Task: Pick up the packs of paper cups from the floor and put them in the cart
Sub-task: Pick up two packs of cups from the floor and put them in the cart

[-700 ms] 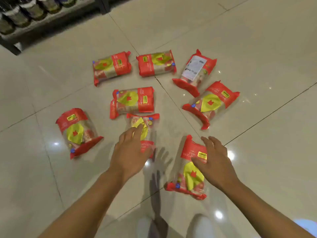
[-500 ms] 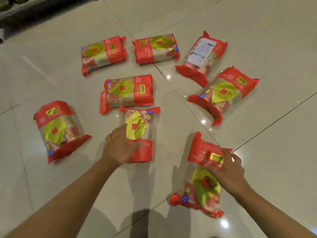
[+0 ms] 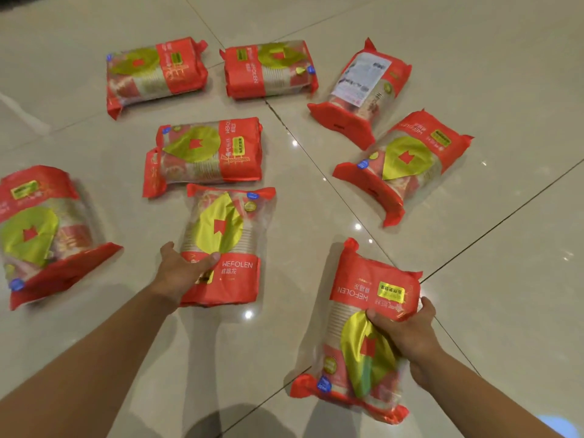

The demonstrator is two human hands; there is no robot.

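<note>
Several red and clear packs of paper cups with gold labels lie on the tiled floor. My left hand (image 3: pixel 181 271) grips the near end of the middle pack (image 3: pixel 226 245), thumb across its top. My right hand (image 3: pixel 407 333) grips the nearest pack (image 3: pixel 366 330) across its middle, fingers curled round its right side. Other packs lie at the far left (image 3: pixel 41 232), centre (image 3: pixel 205 153), back left (image 3: pixel 155 72), back middle (image 3: pixel 270 69), back right (image 3: pixel 363 90) and right (image 3: pixel 401 162). No cart is in view.
Glossy beige floor tiles (image 3: pixel 474 263) with dark grout lines run diagonally under the packs. My shadow falls on the floor at the bottom edge.
Both hands have closed round their packs: the left thumb has come over the middle pack, the right hand has wrapped the nearest pack. The view has moved closer and lower.
</note>
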